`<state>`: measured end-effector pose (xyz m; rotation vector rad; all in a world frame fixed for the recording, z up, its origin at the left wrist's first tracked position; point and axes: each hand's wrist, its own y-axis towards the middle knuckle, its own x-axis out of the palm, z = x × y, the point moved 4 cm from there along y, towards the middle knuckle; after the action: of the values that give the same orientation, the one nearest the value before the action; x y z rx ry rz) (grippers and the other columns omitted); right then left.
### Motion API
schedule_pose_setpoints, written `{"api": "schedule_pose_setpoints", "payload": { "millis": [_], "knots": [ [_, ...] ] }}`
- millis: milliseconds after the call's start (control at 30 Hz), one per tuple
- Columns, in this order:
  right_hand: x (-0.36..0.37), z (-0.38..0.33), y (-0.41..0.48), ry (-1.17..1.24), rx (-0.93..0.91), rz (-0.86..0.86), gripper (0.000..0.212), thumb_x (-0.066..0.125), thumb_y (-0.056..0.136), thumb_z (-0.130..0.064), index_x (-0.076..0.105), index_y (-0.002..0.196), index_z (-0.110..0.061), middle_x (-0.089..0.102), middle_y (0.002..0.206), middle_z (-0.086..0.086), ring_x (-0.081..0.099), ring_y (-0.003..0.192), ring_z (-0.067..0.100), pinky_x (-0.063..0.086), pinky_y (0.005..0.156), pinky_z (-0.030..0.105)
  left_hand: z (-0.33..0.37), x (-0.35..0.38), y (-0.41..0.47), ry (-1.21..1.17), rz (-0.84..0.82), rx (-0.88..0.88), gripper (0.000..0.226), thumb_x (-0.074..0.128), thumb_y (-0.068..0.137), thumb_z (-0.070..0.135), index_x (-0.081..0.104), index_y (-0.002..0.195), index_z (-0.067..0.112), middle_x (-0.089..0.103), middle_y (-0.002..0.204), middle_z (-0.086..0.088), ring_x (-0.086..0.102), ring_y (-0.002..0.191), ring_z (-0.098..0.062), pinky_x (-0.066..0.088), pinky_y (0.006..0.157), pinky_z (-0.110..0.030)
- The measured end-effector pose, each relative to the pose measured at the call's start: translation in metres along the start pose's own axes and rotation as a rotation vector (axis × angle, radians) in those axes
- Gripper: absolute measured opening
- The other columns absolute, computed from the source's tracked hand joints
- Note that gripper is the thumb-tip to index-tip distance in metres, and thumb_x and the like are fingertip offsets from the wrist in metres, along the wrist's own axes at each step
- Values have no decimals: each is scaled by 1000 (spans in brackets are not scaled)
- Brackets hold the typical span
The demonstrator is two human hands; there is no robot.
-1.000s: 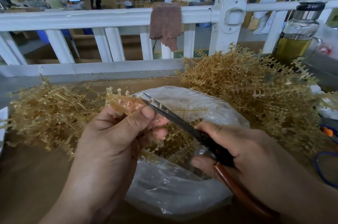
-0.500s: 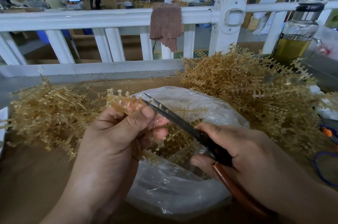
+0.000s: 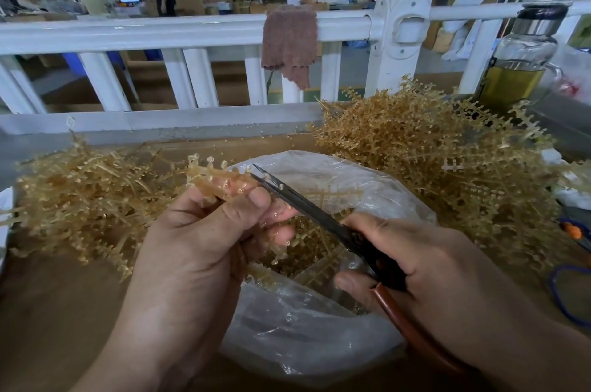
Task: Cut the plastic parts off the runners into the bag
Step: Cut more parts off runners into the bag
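Note:
My left hand (image 3: 204, 241) grips a bundle of amber plastic runners (image 3: 217, 179) above the open clear plastic bag (image 3: 303, 337). My right hand (image 3: 425, 267) holds black scissors (image 3: 307, 206) with a brown handle. The blade tips lie against the runner right by my left thumb. Inside the bag lie cut amber parts (image 3: 303, 251) and some runner pieces. A big heap of runners (image 3: 431, 161) sits to the right of the bag, and a flatter heap of runners (image 3: 83, 193) to the left.
A white railing (image 3: 192, 30) runs across the back with a brown cloth (image 3: 289, 43) hung over it. A glass bottle of yellow liquid (image 3: 518, 65) stands at the back right. A blue loop (image 3: 566, 292) and an orange tool (image 3: 572, 231) lie at the right edge. The work surface is brown cardboard (image 3: 57, 311).
The scissor blades have closed slightly at the runner. Both hands stay in nearly the same place.

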<state>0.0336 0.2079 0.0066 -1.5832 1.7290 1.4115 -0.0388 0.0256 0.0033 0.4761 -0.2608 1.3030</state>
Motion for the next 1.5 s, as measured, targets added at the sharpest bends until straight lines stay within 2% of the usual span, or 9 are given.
{"api": "schedule_pose_setpoints", "payload": {
  "millis": [133,300,500,700,900,1000,1133,1367,1500],
  "knots": [
    [0,0,0,-7,-5,4,43,50,84,-64,49,121,-42,59,75,-16,57,67,-2,44,56,13,-1,-3,2,14,1,-10,19,85,58,7,76,71,18,74,73,-9,75,67,-20,58,57,-27],
    [-2,-1,2,-40,-11,35,47,48,84,-64,46,122,-38,64,78,-12,60,67,3,50,53,24,-1,-2,3,-9,5,-4,10,79,60,18,75,69,18,75,72,-9,76,68,-21,59,57,-27],
    [-1,1,1,-67,-2,-2,45,46,85,-66,48,121,-39,58,75,-17,57,66,1,47,54,18,-2,-3,4,0,-13,11,13,82,62,8,76,70,16,75,72,-10,76,67,-21,58,55,-27],
    [-4,-1,1,-33,-24,30,50,49,85,-62,48,126,-32,63,78,-14,61,66,4,54,52,31,-3,-5,5,-1,-19,11,14,83,62,10,76,74,15,76,78,-12,76,71,-23,58,57,-27],
    [-3,0,0,-21,-17,2,50,49,85,-63,50,127,-36,62,79,-15,60,67,3,53,54,28,-3,-6,4,-10,-40,16,17,88,65,9,76,75,16,76,76,-10,76,70,-24,59,57,-28],
    [-2,1,-1,-36,-23,9,48,49,85,-65,49,125,-39,59,77,-17,57,66,0,48,54,19,-3,-7,5,-27,-44,50,18,84,67,26,75,79,17,76,80,-9,76,72,-23,59,58,-29],
    [-2,2,-1,-38,-27,21,46,50,85,-64,50,123,-39,60,77,-15,58,66,2,48,53,22,-3,-8,6,9,-57,91,28,90,63,35,76,81,19,77,84,-7,75,73,-23,59,58,-30],
    [-1,2,0,-22,-37,28,47,53,85,-62,52,125,-36,62,79,-13,59,68,2,47,55,22,-4,-6,2,56,-52,146,8,79,71,26,77,77,20,76,79,-9,75,71,-25,57,57,-30],
    [-1,1,0,-22,-35,16,52,51,86,-62,54,129,-33,61,80,-17,58,68,-1,45,57,15,-3,-5,1,41,-57,118,3,75,72,22,75,75,20,76,77,-10,75,70,-22,57,57,-28]
  ]
}}
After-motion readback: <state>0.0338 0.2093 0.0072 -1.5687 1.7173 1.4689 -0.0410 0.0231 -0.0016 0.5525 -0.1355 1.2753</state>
